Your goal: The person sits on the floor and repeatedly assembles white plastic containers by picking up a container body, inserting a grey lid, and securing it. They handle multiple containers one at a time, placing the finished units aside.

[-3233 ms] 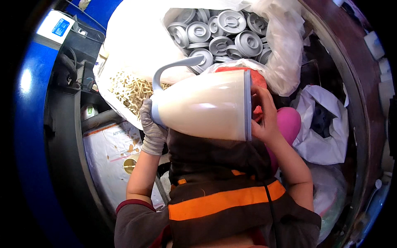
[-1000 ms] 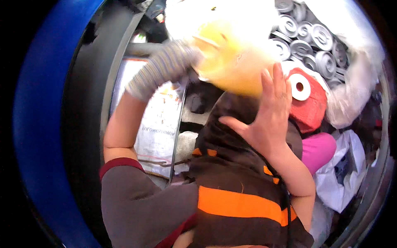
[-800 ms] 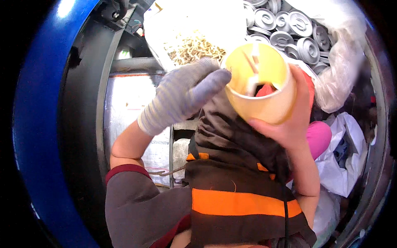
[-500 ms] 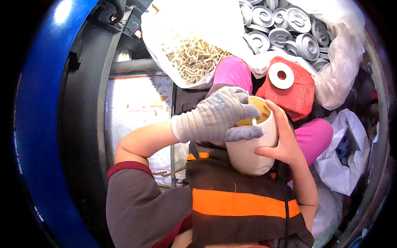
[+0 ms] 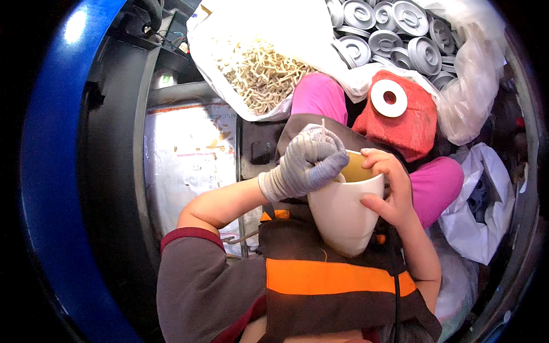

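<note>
A white, cup-shaped pot with a yellowish inside is tilted above my lap. My bare right hand holds its right side, fingers over the rim and thumb on the outer wall. At the left of the rim is my left hand, in a grey knitted glove, its fingers closed round a thin pale stick. One end of the stick points up past the fist. A pale tip shows below the fist at the pot's mouth; the glove hides the part between.
A white sack of short beige pieces lies ahead. Grey round lids fill a clear bag at far right. A white ring rests on a red cloth-covered block. A blue curved panel stands left.
My left hand has drawn up and left from inside the pot's mouth and closed into a fist round the stick. The pot has shifted slightly nearer and turned more upright.
</note>
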{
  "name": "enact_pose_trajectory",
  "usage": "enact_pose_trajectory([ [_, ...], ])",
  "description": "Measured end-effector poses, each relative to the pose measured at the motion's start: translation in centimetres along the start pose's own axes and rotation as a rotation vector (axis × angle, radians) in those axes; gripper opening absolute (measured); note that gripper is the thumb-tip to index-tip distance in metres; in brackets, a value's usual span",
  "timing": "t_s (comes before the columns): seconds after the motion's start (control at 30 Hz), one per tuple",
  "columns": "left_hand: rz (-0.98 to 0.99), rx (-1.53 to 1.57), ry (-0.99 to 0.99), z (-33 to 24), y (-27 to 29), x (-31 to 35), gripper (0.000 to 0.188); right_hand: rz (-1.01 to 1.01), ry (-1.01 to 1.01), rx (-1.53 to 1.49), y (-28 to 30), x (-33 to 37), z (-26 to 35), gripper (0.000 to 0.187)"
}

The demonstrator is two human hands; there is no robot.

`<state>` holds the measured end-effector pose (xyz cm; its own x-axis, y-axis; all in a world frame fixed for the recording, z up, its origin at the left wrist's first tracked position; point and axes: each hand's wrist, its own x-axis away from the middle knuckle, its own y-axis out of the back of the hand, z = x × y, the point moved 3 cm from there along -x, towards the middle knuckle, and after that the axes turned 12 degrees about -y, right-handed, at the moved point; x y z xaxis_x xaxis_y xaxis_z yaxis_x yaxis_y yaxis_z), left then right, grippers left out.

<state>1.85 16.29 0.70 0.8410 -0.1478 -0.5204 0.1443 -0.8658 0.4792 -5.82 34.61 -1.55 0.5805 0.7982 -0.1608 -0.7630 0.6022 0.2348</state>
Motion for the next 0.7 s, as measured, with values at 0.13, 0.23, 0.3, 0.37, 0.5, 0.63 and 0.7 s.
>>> enact_pose_trajectory([
  [0.13, 0.269, -0.034, -0.032, -1.0, 1.5, -1.1, 0.02, 0.019, 0.003, -0.049, -0.1, 0.7, 0.6, 0.033],
  [0.23, -0.601, 0.402, 0.318, 2.0, 12.3, -0.9, 0.034, -0.213, -0.19, 0.026, 3.2, 5.4, -6.1, 0.031],
  [0.3, -0.577, 0.315, 0.301, 6.8, 19.2, 0.9, 0.031, -0.281, -0.232, -0.063, 2.4, 5.8, -6.7, 0.03],
  [0.37, -0.406, -0.247, 0.268, 8.9, 19.3, -1.3, 0.038, -0.284, -0.227, -0.049, 1.5, 4.6, -5.3, 0.029],
  [0.5, 0.134, -1.417, 0.272, 10.0, 16.7, -6.3, 0.053, -0.323, -0.494, 0.159, 1.6, 3.3, -3.0, 0.035],
  [0.63, 0.495, -0.59, -0.443, 4.0, 1.4, -5.8, 0.038, -0.346, -0.517, 0.287, 2.5, 3.6, -2.0, 0.039],
  [0.7, 0.714, -0.051, 0.0, 3.7, -3.3, -4.2, 0.036, -0.397, -0.485, 0.066, 3.9, 4.5, -2.4, 0.04],
])
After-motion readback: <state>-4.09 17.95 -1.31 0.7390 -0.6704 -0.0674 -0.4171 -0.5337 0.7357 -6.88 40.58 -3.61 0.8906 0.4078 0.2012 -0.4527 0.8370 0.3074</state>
